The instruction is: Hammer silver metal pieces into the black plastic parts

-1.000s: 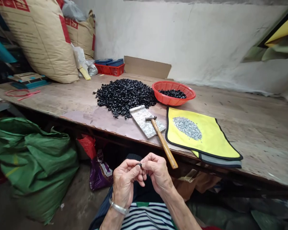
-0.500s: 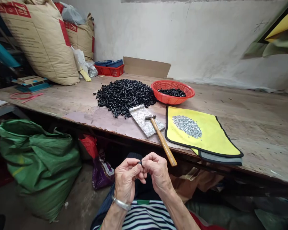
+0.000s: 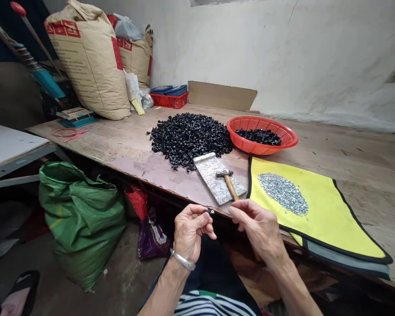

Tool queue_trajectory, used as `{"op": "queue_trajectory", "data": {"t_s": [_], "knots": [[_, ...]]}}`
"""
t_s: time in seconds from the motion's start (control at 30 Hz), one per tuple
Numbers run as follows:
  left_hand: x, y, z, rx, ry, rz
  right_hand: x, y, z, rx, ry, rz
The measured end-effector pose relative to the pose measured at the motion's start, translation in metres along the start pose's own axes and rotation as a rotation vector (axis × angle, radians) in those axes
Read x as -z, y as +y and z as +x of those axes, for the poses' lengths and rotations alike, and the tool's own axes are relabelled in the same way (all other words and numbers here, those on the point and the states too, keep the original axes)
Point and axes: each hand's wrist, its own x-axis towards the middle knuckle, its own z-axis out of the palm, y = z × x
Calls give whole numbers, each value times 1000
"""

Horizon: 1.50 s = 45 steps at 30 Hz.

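My left hand (image 3: 192,228) pinches a small black plastic piece (image 3: 210,212) between thumb and fingertips, just below the wooden table's front edge (image 3: 171,188). My right hand (image 3: 260,226) is apart from it, its fingertips together and nothing visible in them. It hides the end of a wooden-handled hammer (image 3: 228,182), which rests on a pale stone slab (image 3: 213,184). Beyond lie a heap of black plastic pieces (image 3: 187,140) and a red plastic basket (image 3: 261,136) holding more. Small silver pieces (image 3: 283,193) sit on a yellow, black-edged cloth (image 3: 319,215).
Large paper sacks (image 3: 90,66) stand at the table's back left, near a red crate (image 3: 169,100) and a cardboard sheet (image 3: 222,95). A green sack (image 3: 80,219) and a purple bag (image 3: 149,237) sit on the floor below the table's front edge.
My hands have parted: the right hand has moved rightward away from the black piece, which stays in my left hand. The whole view has shifted, with the table further right.
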Motion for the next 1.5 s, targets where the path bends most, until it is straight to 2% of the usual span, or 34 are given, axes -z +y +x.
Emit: {"op": "queue_trajectory", "data": {"t_s": [0.07, 0.13, 0.33, 0.53, 0.63, 0.7, 0.8, 0.93, 1.0, 1.33, 1.5], "knots": [[-4, 2, 11, -15, 9, 22, 9, 3, 15, 90, 133, -312], [-8, 2, 22, -33, 26, 58, 13, 9, 28, 103, 169, -436], [-16, -6, 52, -30, 85, 133, 10, 23, 52, -128, -50, -163], [-23, -9, 65, 12, 143, 249, 20, 11, 59, -420, -354, 221], [-28, -9, 67, 26, 166, 317, 26, 8, 56, -486, -399, 344], [-31, -8, 69, 32, 186, 353, 28, 8, 51, -496, -368, 367], [-32, -8, 70, 28, 210, 370, 30, 8, 39, -370, -239, 221], [-29, -9, 71, 8, 207, 366, 32, 9, 26, -11, -106, -122], [-26, -10, 72, 0, 201, 377, 32, 11, 24, 104, -66, -258], [-26, -10, 70, -31, 204, 389, 20, 28, 18, 389, -1, -708], [-28, -9, 69, -28, 203, 368, 23, 16, 13, 546, 151, -762]]}}
